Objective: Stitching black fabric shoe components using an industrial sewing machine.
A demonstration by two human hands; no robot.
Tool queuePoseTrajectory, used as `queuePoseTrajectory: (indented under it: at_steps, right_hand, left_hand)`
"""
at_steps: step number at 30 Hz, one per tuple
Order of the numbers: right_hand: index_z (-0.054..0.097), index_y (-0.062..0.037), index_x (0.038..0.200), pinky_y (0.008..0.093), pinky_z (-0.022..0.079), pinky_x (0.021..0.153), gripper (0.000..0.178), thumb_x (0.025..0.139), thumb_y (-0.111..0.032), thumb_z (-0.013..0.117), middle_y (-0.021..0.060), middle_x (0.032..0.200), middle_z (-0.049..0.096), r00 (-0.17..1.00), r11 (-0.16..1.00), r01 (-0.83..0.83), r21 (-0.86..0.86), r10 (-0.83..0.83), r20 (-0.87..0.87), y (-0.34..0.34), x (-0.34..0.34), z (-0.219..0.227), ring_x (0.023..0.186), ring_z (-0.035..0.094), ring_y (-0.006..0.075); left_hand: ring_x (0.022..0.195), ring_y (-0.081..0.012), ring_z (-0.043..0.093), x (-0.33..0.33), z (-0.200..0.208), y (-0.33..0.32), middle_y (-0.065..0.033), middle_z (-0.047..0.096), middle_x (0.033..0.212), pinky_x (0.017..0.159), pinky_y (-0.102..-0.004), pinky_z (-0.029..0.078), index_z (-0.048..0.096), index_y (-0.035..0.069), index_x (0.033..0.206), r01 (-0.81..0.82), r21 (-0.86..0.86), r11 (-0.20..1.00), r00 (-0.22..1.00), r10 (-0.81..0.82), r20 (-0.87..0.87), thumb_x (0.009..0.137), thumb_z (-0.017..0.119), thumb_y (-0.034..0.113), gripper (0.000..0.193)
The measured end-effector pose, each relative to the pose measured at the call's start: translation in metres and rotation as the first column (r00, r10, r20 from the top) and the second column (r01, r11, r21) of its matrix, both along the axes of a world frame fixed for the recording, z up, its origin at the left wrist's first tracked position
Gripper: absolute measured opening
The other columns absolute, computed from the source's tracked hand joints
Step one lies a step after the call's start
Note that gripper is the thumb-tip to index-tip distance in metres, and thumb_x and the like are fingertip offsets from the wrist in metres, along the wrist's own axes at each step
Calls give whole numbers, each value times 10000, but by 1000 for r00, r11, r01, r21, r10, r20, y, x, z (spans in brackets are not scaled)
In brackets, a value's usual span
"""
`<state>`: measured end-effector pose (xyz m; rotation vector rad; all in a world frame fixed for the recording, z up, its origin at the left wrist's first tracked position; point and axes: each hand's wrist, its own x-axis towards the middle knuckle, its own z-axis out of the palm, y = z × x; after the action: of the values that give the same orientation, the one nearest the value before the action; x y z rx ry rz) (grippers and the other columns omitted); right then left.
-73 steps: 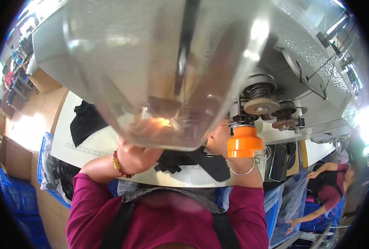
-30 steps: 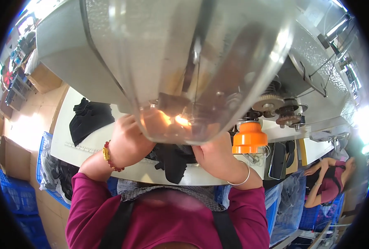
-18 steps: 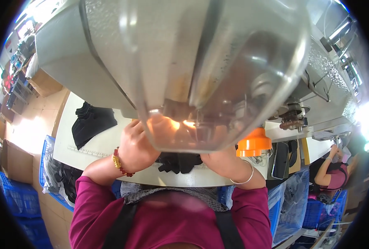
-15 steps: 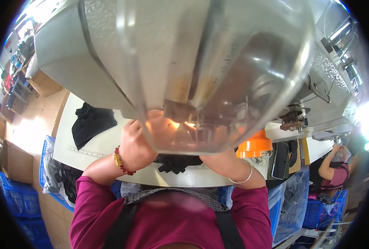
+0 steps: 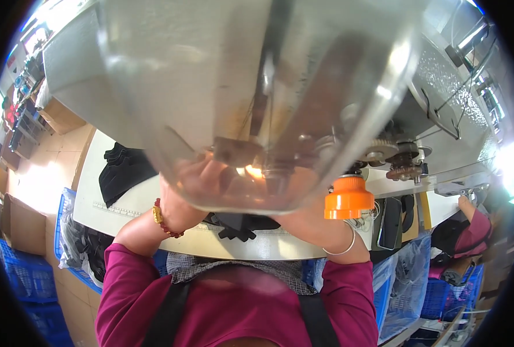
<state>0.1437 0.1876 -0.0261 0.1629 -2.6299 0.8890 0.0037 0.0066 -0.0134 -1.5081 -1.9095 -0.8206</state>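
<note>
1. Black fabric lies on the counter between left hand and right hand.
2. Behind the clear guard, the hands' opening and hold cannot be told.
3. Fabric looks light, limp; best held by edges.

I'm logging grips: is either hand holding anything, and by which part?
Cannot be told: the clear shield partly blurs the left hand and right hand; black fabric lies between them, but no grip shows.

A sewing workshop, a large sewing machine over a pale bench, black fabric; blue plastic crates, cardboard boxes, a co-worker nearby
</note>
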Motion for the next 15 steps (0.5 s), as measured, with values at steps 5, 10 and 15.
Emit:
queuePoseTrajectory:
  at_steps: [5, 10, 15]
  right_hand:
    - [666, -159, 1051, 378, 461, 890, 305, 748, -182, 655, -3, 977, 646, 999, 995, -5, 99, 9, -38, 0, 0, 4, 942, 595, 217]
    - [567, -154, 1222, 342, 463, 923, 377, 847, -191, 567, -17, 1100, 633, 994, 949, -97, 299, 109, -25, 9, 1, -15, 1065, 571, 171]
    - [517, -80, 1279, 356, 492, 949, 428, 896, -270, 550, 84, 1215, 606, 932, 958, -288, -6, 278, -233, 15, -7, -65, 1124, 586, 199]
  left_hand:
    - [583, -235, 543, 5, 14, 0, -50, 562, 679, 546, -341, 416, 633, 70, 744, 151, -75, 986, 988, -152, -9, 622, 685, 26, 140]
    - [716, -224, 601, 5, 7, -3, -40, 586, 806, 557, -348, 472, 647, 54, 914, 148, -102, 984, 984, -157, -82, 683, 674, 105, 238]
    - [687, -229, 582, 5, 6, 1, -50, 575, 789, 564, -364, 457, 657, 68, 846, 144, -84, 986, 986, -151, -74, 639, 686, 90, 210]
